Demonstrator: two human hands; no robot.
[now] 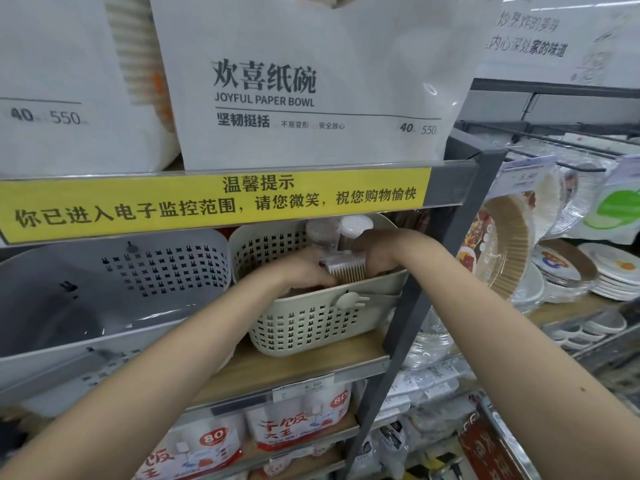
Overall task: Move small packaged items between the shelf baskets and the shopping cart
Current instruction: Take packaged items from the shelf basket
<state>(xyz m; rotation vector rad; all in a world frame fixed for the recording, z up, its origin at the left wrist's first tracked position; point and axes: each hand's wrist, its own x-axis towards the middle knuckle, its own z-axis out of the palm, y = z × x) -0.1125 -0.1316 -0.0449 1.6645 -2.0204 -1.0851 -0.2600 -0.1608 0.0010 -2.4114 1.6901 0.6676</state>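
Clear, stiff plastic wraps the small pack of wooden sticks (346,268), which sits inside the cream perforated basket (304,323) on the shelf, up near the basket's rim between both of the person's hands. The left hand (308,268) is down in the basket with its fingers curled against the left end of the pack, seemingly gripping it, though the fingertips are hidden behind it. The right hand (375,252) reaches in from the other side, bent at the wrist; its fingers are out of sight below the rim, so I can't tell whether it holds anything. Behind them stand round clear tubs (323,233) of similar goods.

I'd judge the pack very light and rigid enough to pinch, but the smooth film could slide, and a hard squeeze might crack the case or snap the sticks. Taking it across its short sides looks safest. The grey basket (114,278) sits beside the cream one. No shopping cart is in view.
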